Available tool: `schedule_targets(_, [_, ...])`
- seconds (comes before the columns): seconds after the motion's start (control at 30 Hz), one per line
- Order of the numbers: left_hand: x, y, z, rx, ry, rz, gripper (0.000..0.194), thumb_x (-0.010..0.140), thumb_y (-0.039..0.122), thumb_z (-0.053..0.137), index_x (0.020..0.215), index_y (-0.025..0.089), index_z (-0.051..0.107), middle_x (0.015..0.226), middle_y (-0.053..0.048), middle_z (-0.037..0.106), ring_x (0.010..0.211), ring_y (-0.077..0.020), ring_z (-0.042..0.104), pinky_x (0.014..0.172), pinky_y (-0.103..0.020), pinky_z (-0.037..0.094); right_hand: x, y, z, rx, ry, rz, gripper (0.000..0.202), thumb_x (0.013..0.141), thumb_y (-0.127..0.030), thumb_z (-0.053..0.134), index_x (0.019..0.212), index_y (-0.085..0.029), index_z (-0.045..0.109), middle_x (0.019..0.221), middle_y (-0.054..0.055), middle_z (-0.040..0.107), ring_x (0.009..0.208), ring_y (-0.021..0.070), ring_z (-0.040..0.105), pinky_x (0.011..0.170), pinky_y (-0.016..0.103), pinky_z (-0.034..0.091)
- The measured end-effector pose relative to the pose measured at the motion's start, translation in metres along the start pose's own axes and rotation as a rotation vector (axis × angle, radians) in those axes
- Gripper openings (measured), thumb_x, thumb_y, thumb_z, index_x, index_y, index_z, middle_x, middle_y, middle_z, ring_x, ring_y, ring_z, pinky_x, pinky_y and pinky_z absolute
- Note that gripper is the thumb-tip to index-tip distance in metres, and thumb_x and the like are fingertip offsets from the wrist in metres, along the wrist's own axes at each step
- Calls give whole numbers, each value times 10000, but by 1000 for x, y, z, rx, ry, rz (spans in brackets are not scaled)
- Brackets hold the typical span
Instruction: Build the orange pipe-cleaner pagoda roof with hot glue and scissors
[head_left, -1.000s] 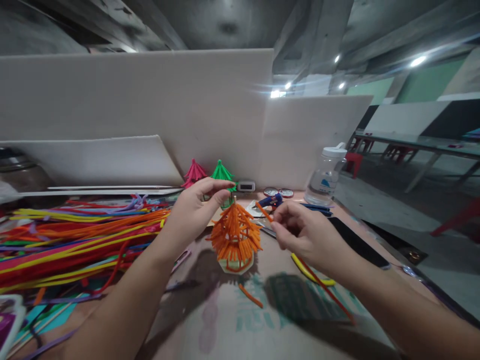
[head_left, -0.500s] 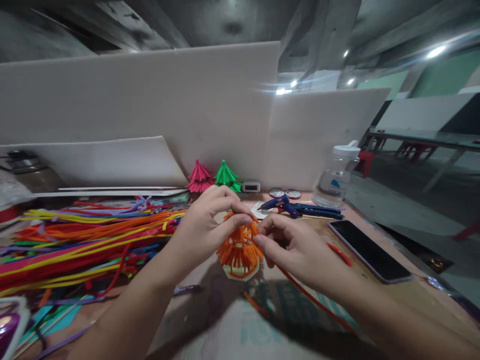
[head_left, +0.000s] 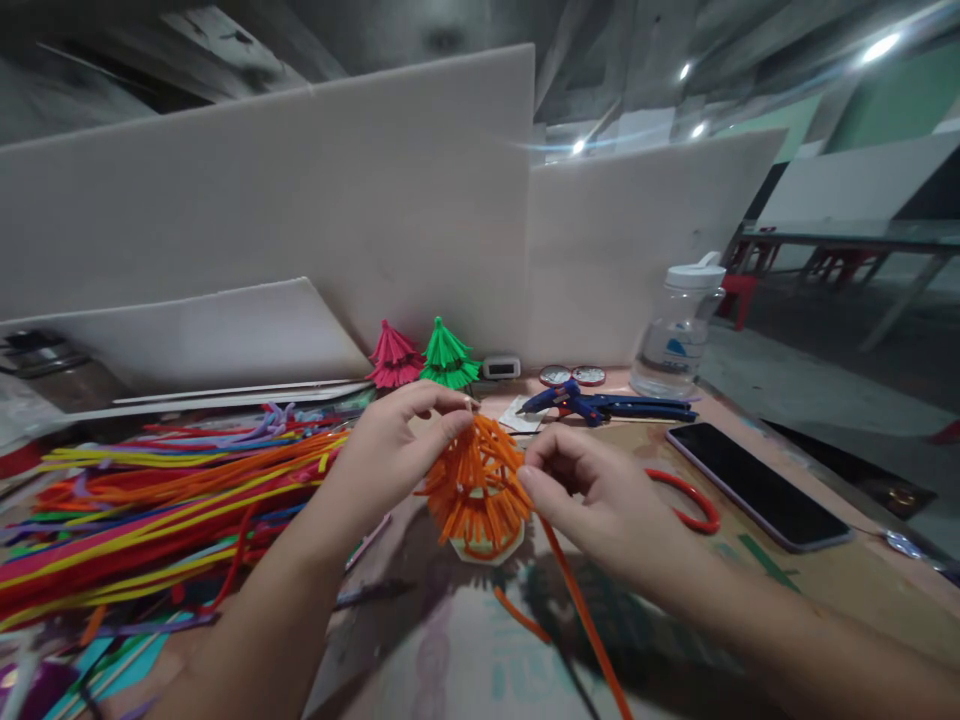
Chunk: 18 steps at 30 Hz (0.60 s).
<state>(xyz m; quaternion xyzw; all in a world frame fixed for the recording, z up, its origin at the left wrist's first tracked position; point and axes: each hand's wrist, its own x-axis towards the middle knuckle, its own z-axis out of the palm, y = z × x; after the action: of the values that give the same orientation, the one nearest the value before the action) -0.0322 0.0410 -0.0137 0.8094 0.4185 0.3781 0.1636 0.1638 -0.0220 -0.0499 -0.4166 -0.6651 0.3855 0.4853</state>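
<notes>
An orange tree of pipe cleaners [head_left: 480,490] stands in the middle on a pale, angular base [head_left: 491,550]. My left hand [head_left: 401,430] is closed in a pinch at its tip. On the right side of the tree, my right hand [head_left: 589,485] pinches a long orange pipe cleaner [head_left: 581,600], whose free end trails down toward me. Beneath, a short orange pipe cleaner piece [head_left: 523,614] lies on the table. A red loop like a scissors handle [head_left: 705,515] shows past my right hand; the rest is hidden.
Loose coloured pipe cleaners [head_left: 172,510] cover the left side. Behind stand a pink tree [head_left: 394,355] and a green tree [head_left: 448,355]. A blue glue gun [head_left: 574,402], a water bottle [head_left: 675,335] and a phone [head_left: 757,485] are at right. White boards [head_left: 375,210] rise behind.
The orange tree has tilted slightly, and my left hand has shifted left at its tip. The long pipe cleaner now hangs more steeply from my right hand. The view has shifted slightly.
</notes>
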Motion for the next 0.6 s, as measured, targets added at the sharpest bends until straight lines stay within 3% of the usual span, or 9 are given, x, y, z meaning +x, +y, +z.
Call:
schedule_targets(0.3, [1,-6,13,-101,49,51,120,887,281,633,874,191,712,896,-35,719,856,-174,649,802,-277,494,1,18,5,-314,11,-100,114,870,-221,536,763,-213,498,636,-27,562,541,109,497,504,220,350])
schedule_targets(0.6, [0,-1,11,-110,-10,79,141,904,277,620,838,185,703,896,-35,724,863,-170,650,819,-275,489,-1,22,7,-355,4,-93,105,859,-217,532,765,-218,485,615,-47,533,519,104,494,505,223,338])
